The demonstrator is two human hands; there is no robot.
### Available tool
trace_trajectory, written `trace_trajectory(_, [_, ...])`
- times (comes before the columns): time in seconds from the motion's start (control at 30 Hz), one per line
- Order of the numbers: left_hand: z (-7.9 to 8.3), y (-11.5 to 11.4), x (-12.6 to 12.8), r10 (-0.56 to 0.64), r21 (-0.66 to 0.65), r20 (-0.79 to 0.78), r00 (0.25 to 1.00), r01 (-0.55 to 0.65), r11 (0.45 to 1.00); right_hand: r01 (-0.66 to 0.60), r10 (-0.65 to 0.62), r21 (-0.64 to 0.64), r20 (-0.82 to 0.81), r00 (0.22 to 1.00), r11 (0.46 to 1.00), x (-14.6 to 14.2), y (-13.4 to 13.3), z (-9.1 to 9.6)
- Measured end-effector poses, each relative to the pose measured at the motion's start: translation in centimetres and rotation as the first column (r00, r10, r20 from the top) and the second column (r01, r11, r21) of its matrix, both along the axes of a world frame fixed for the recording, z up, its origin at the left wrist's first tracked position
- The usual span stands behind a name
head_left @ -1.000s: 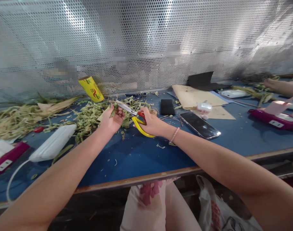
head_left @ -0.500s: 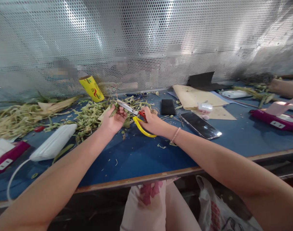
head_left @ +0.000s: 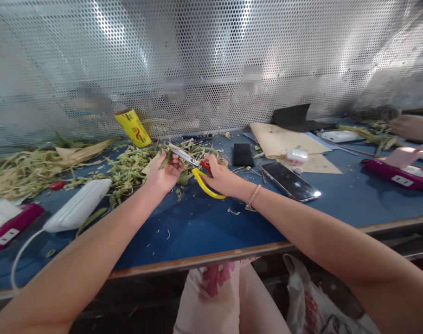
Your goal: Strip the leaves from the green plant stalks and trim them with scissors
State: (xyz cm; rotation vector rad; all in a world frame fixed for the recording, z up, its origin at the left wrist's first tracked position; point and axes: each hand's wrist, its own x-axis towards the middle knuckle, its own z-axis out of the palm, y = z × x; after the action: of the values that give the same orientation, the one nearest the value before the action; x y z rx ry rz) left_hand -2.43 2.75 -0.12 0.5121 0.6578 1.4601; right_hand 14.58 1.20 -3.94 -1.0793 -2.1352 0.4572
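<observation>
My right hand [head_left: 221,177] is closed around the yellow and red handles of a pair of scissors [head_left: 197,174], whose steel blades point up and left. My left hand [head_left: 163,173] pinches a green leaf strip [head_left: 164,162] right at the blade tips. Both hands hover over the blue table [head_left: 204,227], in front of a heap of green leaf trimmings [head_left: 131,167].
A yellow roll [head_left: 132,128] leans on the perforated metal screen. Pale strips are piled at the left [head_left: 23,169], beside a white pack [head_left: 77,205] and a magenta device [head_left: 11,225]. A black wallet [head_left: 241,154], phone [head_left: 290,181], cardboard [head_left: 284,141] and another magenta device [head_left: 395,172] lie right. Another person's hand [head_left: 411,126] is at far right.
Almost nothing has moved. My left hand's fingers have shifted slightly on the strip and the scissors have edged a little upward.
</observation>
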Motion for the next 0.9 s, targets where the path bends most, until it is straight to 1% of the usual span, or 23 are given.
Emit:
trace_trajectory(0.27, [0.06,-0.18,0.08,0.007,0.003,0.005,1.0,-0.007,1.0,-0.003,0.004,-0.05,0.021,1.0,0.999,0.02,-0.09,0.42])
trace_trajectory(0.47, [0.12,-0.25,0.09,0.012,0.005,-0.002,1.0,-0.012,1.0,0.037,-0.034,-0.139,0.025,0.999,0.99,-0.19,-0.06,0.64])
trace_trajectory(0.6, [0.16,-0.36,0.1,0.017,0.022,0.002,1.0,-0.017,1.0,0.053,-0.049,-0.172,0.024,0.999,0.984,-0.28,0.03,0.58])
trace_trajectory(0.7, [0.18,-0.4,0.09,0.013,0.025,0.001,1.0,-0.013,1.0,0.066,-0.062,-0.186,0.025,0.998,0.98,-0.29,0.14,0.48])
trace_trajectory(0.9, [0.17,-0.42,0.08,0.003,0.031,-0.002,1.0,-0.003,1.0,0.07,-0.072,-0.166,-0.005,0.997,0.984,-0.32,0.37,0.3])
